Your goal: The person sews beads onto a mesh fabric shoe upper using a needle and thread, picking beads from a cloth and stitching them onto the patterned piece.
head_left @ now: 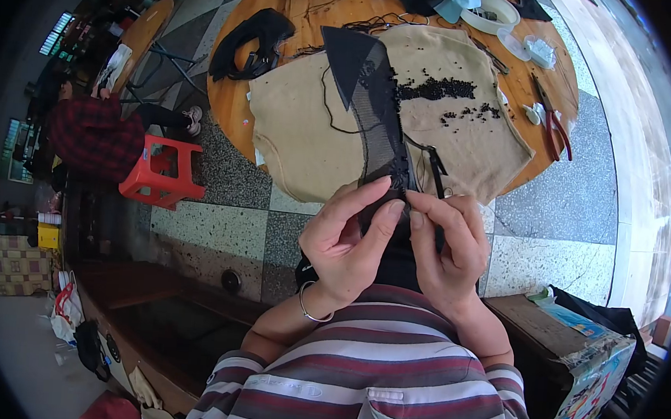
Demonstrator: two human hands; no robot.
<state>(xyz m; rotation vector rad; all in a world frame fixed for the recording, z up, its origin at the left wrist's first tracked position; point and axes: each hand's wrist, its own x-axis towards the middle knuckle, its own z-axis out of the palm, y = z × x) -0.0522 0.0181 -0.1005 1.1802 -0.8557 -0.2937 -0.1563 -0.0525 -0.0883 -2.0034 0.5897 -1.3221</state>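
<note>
Your left fingers [381, 230] pinch the black mesh [382, 135] at its 6 o'clock end; right fingers [438, 210] at its 3 o'clock edge, can't tell if pinching.

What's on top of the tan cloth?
On the tan cloth, I see small black beads at the right, with black mesh stretching over the middle. The mesh covers whatever lies beneath it, so I can't see that part.

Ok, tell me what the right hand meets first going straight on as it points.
The black cloth, at the fingertips of the right hand; beyond it, probably the left hand. Exact depth is hard to judge in this one view.
</note>
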